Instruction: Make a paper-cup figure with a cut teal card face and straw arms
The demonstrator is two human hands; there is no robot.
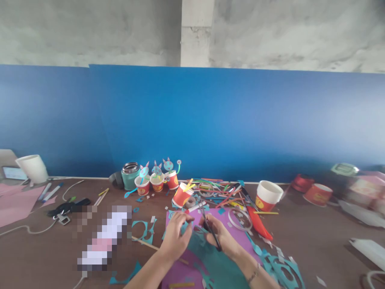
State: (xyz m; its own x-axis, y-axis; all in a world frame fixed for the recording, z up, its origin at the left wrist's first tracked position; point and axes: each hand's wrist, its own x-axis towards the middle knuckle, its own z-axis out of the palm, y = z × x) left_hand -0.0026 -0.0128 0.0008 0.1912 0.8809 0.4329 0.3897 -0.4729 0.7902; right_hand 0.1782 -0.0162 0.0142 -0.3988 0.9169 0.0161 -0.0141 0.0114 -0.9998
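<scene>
Left hand [177, 233] near curled right hand [221, 236]

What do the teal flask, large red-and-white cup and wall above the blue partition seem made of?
Teal flask: probably steel at the shiny mouth; the smooth body could be coated metal or plastic.
Large cup: likely paper, smooth, with a printed-looking red band.
Wall: apparently bare concrete, matte, mottled grey.

Tabletop [120, 245]: dark brown, wood-look, fairly smooth. Teal flask [130, 176]: shiny metal rim. Cups [143, 186]: paper, red-printed. Purple sheet [183, 277]: paper, matt. Scissors [212, 233]: metal blades, dark handles look plastic. Divider [192, 124]: blue, smooth, soft sheen. Wall [90, 32]: bare concrete, rough, mottled.
</scene>
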